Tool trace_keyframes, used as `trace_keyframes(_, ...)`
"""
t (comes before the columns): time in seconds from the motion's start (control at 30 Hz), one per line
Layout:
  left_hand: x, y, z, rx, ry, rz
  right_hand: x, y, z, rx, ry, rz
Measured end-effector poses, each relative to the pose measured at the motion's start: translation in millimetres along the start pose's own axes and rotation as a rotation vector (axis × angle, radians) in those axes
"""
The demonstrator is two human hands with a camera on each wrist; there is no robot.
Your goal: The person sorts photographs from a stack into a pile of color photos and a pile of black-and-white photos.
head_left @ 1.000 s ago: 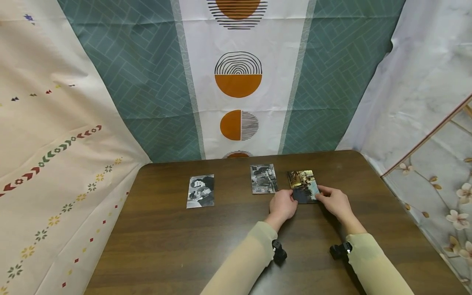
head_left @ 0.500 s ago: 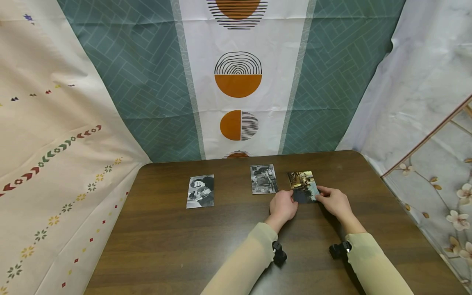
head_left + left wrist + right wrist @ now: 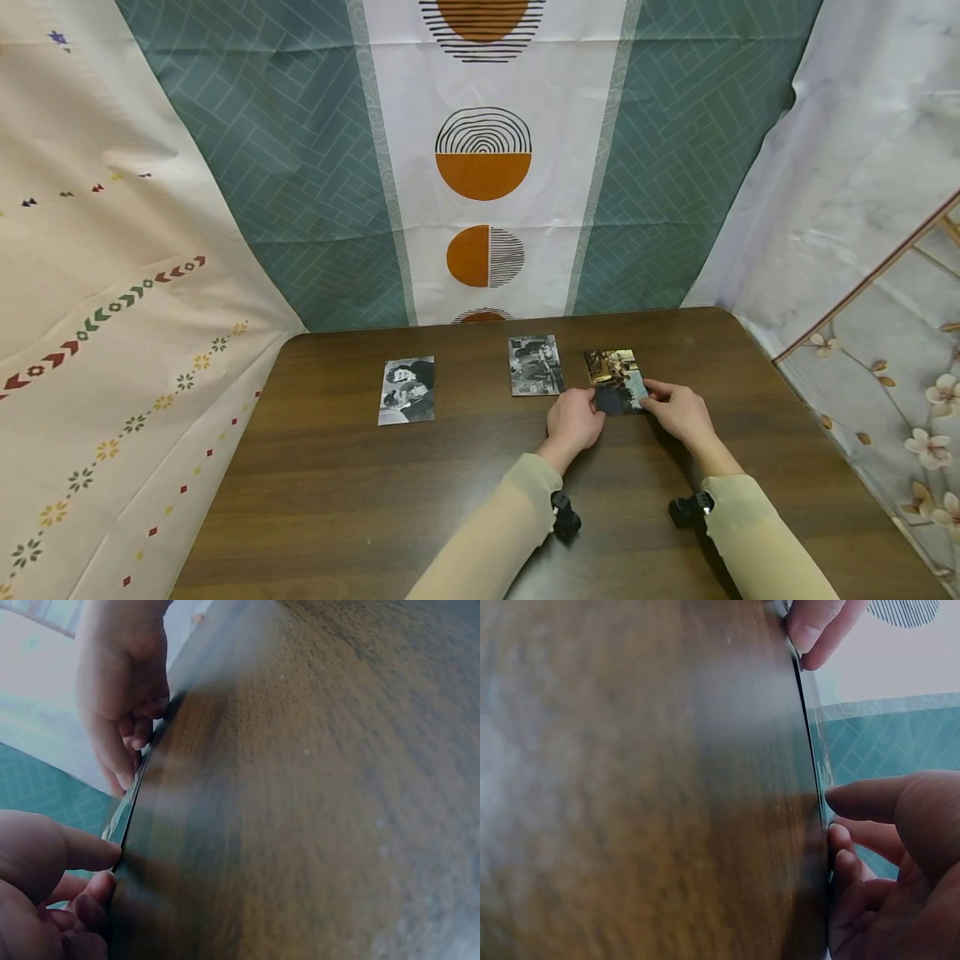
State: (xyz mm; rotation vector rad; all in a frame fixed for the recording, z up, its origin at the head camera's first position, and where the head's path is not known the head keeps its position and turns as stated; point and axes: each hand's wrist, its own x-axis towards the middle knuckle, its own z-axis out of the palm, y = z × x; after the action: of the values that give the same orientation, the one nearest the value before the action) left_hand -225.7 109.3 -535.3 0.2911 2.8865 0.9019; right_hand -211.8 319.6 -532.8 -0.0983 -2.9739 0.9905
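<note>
A colour photo card (image 3: pixel 617 379) lies flat near the back right of the table. My left hand (image 3: pixel 576 419) pinches its near left corner between thumb and fingers. At the near right edge, my right hand (image 3: pixel 681 408) pinches the same card. Seen from the left wrist, the card (image 3: pixel 127 802) is a thin strip low against the tabletop, between my left hand (image 3: pixel 45 877) and my right hand (image 3: pixel 127 690). The right wrist view shows my right hand (image 3: pixel 900 840) with thumb and fingertips at the card's edge.
Just left of the colour card lies a black-and-white photo card (image 3: pixel 536 365). Another black-and-white photo card (image 3: pixel 407 390) lies farther left. The brown wooden table (image 3: pixel 337 500) meets a patterned cloth (image 3: pixel 315 208) at its back edge.
Both hands stay at the colour card, which has hardly moved. The whole head view has shifted very slightly.
</note>
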Motion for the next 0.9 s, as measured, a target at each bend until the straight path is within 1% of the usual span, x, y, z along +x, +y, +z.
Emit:
trace_keyframes(0.17, -1.8, -0.7, -3.5, -0.037, 0.0, 0.008, 0, -1, -2, 0.018, -0.02, 0.008)
trace_keyframes(0.33, -4.5, -2.1, -8.0, -0.125, -0.003, 0.02, 0, -1, -4, 0.047, -0.036, 0.023)
trace_keyframes(0.53, -6.7, -3.1, -12.9, -0.214, 0.013, 0.045, -1, -1, -6, 0.076, -0.042, 0.042)
trace_keyframes(0.73, -10.1, -5.7, -24.8, -0.319, 0.018, 0.088, 0, -5, -4, 0.094, -0.021, 0.05)
trace_keyframes(0.9, -12.0, -15.3, -35.7, -0.37, 0.014, 0.109, 1, -12, -1, 0.096, 0.003, 0.044)
